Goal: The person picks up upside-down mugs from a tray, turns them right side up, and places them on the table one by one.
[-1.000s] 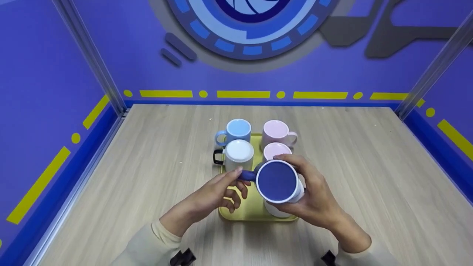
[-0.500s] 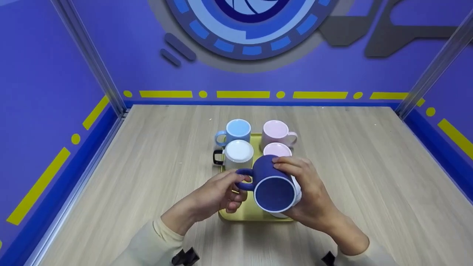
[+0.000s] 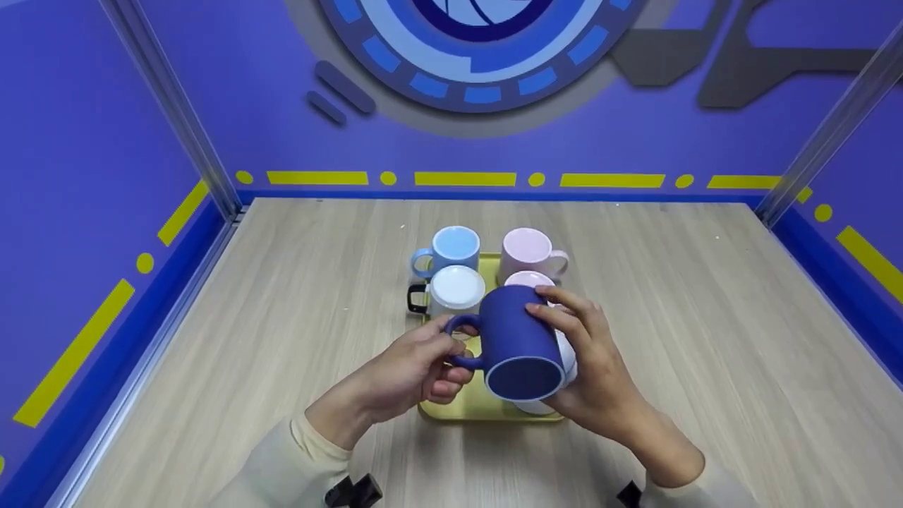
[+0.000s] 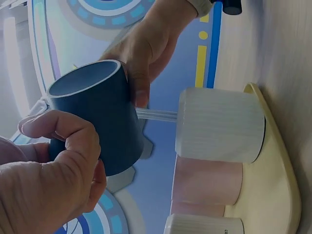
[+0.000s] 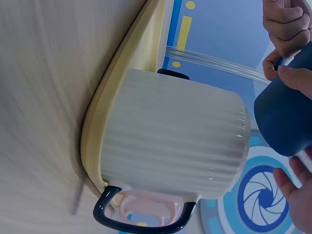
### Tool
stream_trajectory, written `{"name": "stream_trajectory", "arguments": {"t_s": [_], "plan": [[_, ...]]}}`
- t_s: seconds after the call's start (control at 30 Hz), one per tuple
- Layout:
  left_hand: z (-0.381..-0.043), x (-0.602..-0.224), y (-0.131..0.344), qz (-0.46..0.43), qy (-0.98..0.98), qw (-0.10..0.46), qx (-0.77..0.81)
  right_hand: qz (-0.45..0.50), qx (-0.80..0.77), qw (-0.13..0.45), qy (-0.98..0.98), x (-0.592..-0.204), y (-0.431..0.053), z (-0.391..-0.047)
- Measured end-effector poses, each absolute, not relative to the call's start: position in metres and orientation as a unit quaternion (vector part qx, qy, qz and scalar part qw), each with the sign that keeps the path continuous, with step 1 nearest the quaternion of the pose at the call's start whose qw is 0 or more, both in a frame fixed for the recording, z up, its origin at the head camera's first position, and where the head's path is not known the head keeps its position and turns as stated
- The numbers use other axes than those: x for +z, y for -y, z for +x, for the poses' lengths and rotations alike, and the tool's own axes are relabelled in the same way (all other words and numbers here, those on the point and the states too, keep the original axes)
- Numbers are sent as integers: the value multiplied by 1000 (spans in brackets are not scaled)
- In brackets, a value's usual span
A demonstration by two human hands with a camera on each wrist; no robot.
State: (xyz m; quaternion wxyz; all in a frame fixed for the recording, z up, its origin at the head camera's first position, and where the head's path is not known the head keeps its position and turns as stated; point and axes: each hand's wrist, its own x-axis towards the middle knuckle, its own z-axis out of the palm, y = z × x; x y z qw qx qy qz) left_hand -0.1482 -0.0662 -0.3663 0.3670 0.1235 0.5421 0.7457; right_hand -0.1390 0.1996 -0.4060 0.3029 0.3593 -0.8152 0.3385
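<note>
A navy mug (image 3: 518, 324) with a white rim is held above the tray, tipped so its mouth faces the person. My left hand (image 3: 409, 370) grips its handle, with thumb and fingers curled at the loop. The right hand (image 3: 592, 360) holds the mug's body from the right side, fingertips on its outer wall. In the left wrist view, the navy mug (image 4: 97, 117) hangs apart from a white ribbed mug (image 4: 219, 124). That white ribbed mug (image 5: 175, 134), with a black handle, stands on the tray's near right, mostly hidden by my right hand in the head view.
A yellow tray (image 3: 458, 413) sits on the wood-grain table (image 3: 282, 310). On it stand a light blue mug (image 3: 455, 248), a white mug (image 3: 457, 289) with a black handle, a pink mug (image 3: 528, 250), and another pink mug (image 3: 528, 279) partly covered. Purple panels (image 3: 494, 155) enclose the table.
The navy mug has turned from mouth-up toward the camera to mouth tilted low toward the person, showing more of its side. My left fingers have closed further around its handle.
</note>
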Motion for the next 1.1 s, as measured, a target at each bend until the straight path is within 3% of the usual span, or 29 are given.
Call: {"name": "stream_trajectory", "arguments": {"t_s": [0.13, 0.43, 0.6, 0.73, 1.1], "plan": [[-150, -363, 67, 137, -557, 349, 741, 335, 407, 241, 815, -406, -202, -139], [-152, -360, 69, 175, -606, 305, 713, 208, 629, 26, 749, -397, -208, -135], [-149, -362, 66, 195, -655, 277, 676, 205, 672, -60, 709, -391, -207, -133], [-147, -364, 65, 220, -696, 243, 639, 201, 654, -77, 726, -390, -205, -132], [-146, -372, 67, 276, -736, 184, 590, 204, 616, -19, 761, -391, -202, -132]]}}
